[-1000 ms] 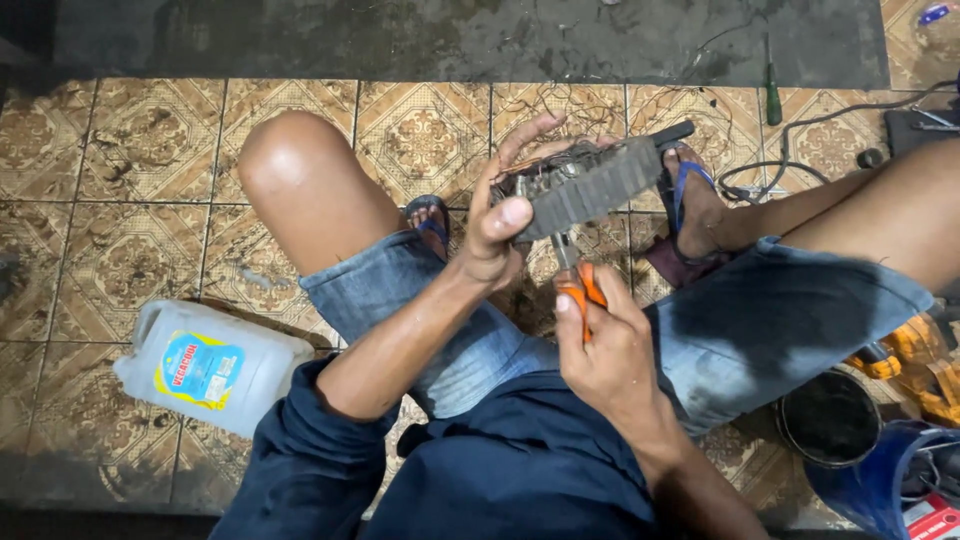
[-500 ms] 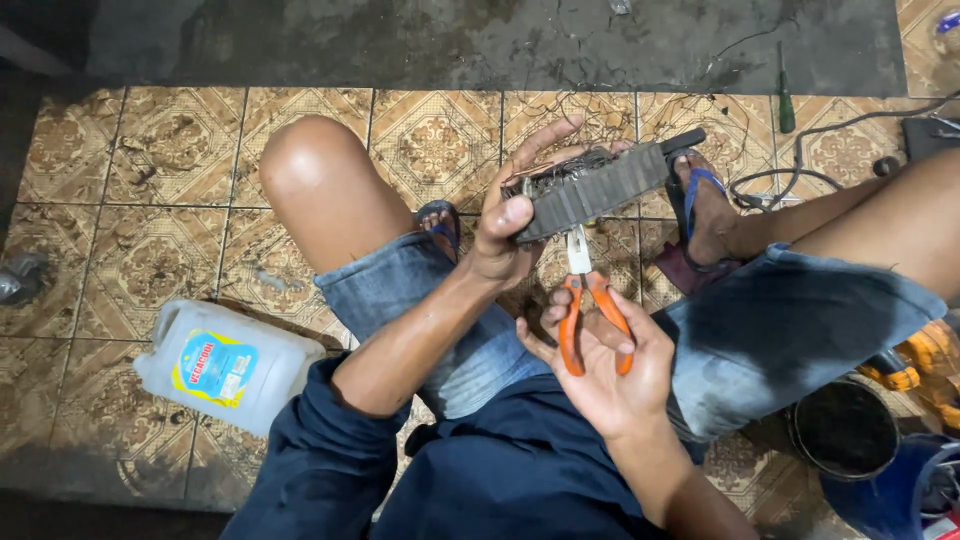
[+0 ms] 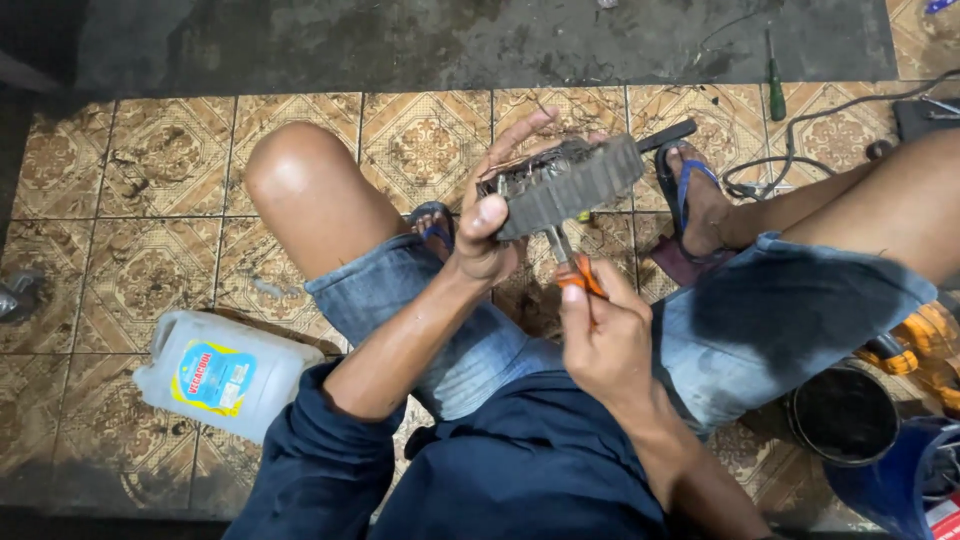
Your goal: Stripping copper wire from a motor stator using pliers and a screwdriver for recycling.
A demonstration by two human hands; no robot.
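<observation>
I sit on a tiled floor with my knees apart. My left hand (image 3: 490,225) grips a grey ribbed metal block (image 3: 568,183) with thin wires at its top, held up between my knees. My right hand (image 3: 603,340) is closed around orange-handled pliers (image 3: 572,266), whose metal jaws point up and touch the underside of the block. The pliers' handles are mostly hidden inside my fist.
A clear plastic jug (image 3: 220,372) with a blue and yellow label lies on the floor at left. A green-handled screwdriver (image 3: 774,88) and black cables (image 3: 800,150) lie at the far right. A black round container (image 3: 845,415) and a blue bucket (image 3: 900,480) stand at lower right.
My right hand has closed the pliers, which were spread open half a second ago, and raised them so the jaws meet the block's underside. My left hand keeps holding the block.
</observation>
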